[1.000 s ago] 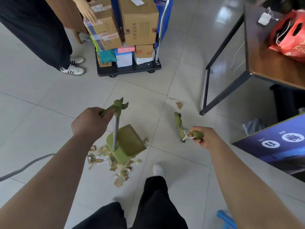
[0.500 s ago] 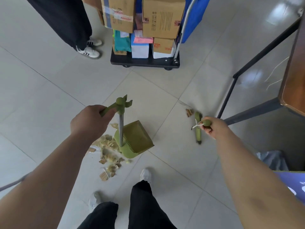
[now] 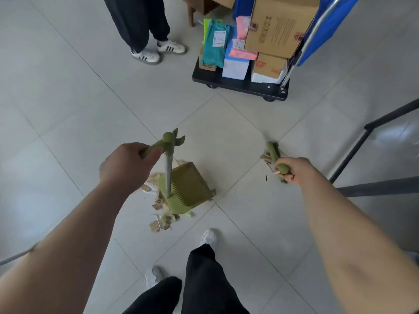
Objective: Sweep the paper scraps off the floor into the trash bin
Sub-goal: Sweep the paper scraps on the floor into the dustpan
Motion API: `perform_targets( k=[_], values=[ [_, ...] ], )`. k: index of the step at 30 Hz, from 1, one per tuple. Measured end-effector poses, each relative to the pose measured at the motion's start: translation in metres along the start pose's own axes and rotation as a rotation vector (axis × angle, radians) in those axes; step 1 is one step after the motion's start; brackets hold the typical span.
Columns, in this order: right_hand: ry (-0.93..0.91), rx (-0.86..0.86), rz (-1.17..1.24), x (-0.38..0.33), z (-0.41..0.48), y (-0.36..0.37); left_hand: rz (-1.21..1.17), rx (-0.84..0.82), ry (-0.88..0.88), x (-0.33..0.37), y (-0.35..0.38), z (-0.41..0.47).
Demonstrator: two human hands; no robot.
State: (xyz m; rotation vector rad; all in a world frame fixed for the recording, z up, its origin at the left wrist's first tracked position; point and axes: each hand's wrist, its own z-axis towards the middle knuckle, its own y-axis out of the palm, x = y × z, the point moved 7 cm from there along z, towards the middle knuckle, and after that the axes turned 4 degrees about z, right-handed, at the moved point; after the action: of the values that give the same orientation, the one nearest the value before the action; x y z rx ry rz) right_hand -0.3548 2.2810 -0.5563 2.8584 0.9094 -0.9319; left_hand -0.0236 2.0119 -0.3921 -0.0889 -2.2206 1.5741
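My left hand grips the green handle of a long-handled dustpan that stands on the tiled floor. Several brown and white paper scraps lie scattered around the pan's left and near sides. My right hand grips the green handle of a broom, whose head rests on the floor to the right of the pan, beside a small separate cluster of scraps. No trash bin is in view.
A black platform cart loaded with cardboard boxes and parcels stands ahead to the right. Another person's legs and white sneakers are ahead. A dark metal table frame is at right. My own legs and shoes are below.
The view has swung left and down. The broom head has moved up against the small cluster of scraps at right. The dustpan stays by the main pile.
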Motion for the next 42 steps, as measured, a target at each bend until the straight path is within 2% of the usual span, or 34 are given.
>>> perform_targets(
  k=[9, 12, 14, 18, 22, 27, 36, 42],
  values=[
    [-0.008, -0.127, -0.17, 0.048, -0.08, 0.129, -0.053, 0.058, -0.083, -0.084, -0.041, -0.026],
    [0.009, -0.157, -0.24, 0.066, -0.097, 0.152, -0.029, 0.09, -0.09, -0.099, -0.047, -0.028],
    [-0.002, -0.185, -0.286, 0.085, -0.126, 0.185, -0.045, 0.115, -0.105, -0.136, -0.068, -0.042],
    [-0.013, -0.225, -0.288, 0.088, -0.148, 0.197, -0.051, 0.145, -0.101, -0.16, -0.078, -0.05],
    [-0.056, -0.266, -0.179, 0.072, -0.167, 0.188, -0.046, 0.141, -0.097, -0.183, -0.087, -0.054],
    [-0.082, -0.214, -0.042, 0.059, -0.172, 0.174, -0.062, 0.136, -0.104, -0.19, -0.092, -0.052],
    [-0.088, -0.076, 0.022, 0.017, -0.101, 0.168, -0.088, 0.136, -0.209, -0.183, -0.088, -0.026],
    [-0.08, -0.048, -0.085, -0.021, -0.055, 0.178, -0.088, 0.112, -0.262, -0.169, -0.079, -0.001]
  ],
)
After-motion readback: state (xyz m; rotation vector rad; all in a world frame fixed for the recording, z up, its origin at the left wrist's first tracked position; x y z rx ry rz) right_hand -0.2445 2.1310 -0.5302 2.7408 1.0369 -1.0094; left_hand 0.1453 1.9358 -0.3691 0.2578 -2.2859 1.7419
